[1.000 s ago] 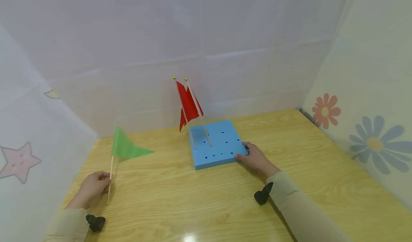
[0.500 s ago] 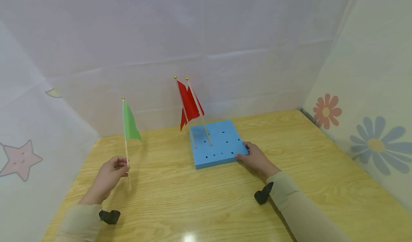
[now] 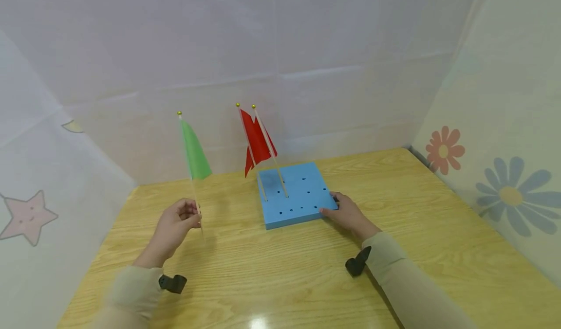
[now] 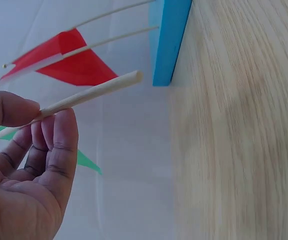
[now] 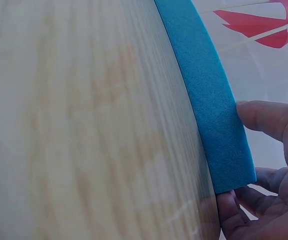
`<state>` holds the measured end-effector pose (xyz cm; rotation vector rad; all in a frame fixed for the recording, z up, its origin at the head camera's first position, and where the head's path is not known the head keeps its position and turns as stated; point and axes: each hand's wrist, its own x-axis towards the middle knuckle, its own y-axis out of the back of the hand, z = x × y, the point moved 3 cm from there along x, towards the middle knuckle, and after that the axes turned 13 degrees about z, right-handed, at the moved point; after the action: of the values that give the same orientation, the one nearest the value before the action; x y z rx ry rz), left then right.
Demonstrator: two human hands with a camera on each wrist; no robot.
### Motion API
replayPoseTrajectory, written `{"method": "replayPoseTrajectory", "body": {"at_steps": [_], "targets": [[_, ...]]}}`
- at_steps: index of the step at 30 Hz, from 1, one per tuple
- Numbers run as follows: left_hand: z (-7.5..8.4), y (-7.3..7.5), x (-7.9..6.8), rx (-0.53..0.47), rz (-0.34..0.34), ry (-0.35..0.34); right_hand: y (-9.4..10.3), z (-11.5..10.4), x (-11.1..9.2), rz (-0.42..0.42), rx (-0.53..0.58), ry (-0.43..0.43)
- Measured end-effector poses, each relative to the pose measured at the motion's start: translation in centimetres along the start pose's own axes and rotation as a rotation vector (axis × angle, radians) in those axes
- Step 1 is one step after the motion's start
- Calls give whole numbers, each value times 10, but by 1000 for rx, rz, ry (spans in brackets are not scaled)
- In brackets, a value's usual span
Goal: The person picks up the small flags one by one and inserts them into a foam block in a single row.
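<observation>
Between thumb and fingertips, my left hand (image 3: 173, 229) pinches the wooden stick (image 4: 99, 91) of a green flag (image 3: 196, 156). The flag is nearly upright, gold bead on top, its lower stick end apart from the table. A blue foam board (image 3: 295, 171) with several small holes lies on the table to its right. Two red flags (image 3: 258, 144) stand tilted in the board's left part. My right hand (image 3: 349, 217) grips the board's near right corner, thumb (image 5: 261, 117) on the top edge and fingers against the side.
The wood-grain table (image 3: 245, 275) reaches back to a pale cloth wall (image 3: 324, 110). Side cloths carry a printed star (image 3: 28, 218) on the left and flowers (image 3: 510, 196) on the right.
My left hand has lifted the green flag from low at the left, moving right and toward the board, and the flag now stands more upright. My right hand and the board have stayed put.
</observation>
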<state>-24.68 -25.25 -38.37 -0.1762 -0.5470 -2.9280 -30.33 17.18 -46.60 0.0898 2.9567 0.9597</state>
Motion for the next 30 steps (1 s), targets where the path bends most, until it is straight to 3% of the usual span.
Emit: {"method": "replayPoseTrajectory", "body": {"at_steps": [15,30], "targets": [[24,-43,7,4,34,-105,-2,-2,-4,11,6,-14],[52,-93,18,-7,-48,-257,-8,1,3,19,0,8]]}}
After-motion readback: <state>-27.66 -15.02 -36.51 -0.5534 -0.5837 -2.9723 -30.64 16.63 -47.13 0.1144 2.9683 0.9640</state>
